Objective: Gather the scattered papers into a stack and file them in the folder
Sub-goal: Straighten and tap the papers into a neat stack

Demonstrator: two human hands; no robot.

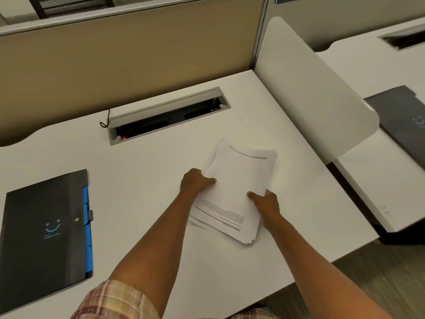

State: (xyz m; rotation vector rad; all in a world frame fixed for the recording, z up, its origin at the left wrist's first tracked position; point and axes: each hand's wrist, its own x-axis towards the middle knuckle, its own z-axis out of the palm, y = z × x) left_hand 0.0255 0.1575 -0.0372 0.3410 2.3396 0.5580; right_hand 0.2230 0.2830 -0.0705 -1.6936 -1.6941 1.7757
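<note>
Toward the tabletop's right edge, both hands grip a rough stack of papers (234, 192).

Left hand (195, 181) clamps the stack's left side, thumb on top; right hand (266, 203) clamps its right side likewise. Sheets are fanned unevenly at the near corner. Well apart, the black folder (43, 233) lies closed at the tabletop's (149, 162) left edge, blue tabs showing. A cable tray (167, 116) sits near the far edge.

Folder (43, 233) at desk (142, 171) left, paper stack (234, 189) right of centre, cable hatch (167, 116) behind.
</note>
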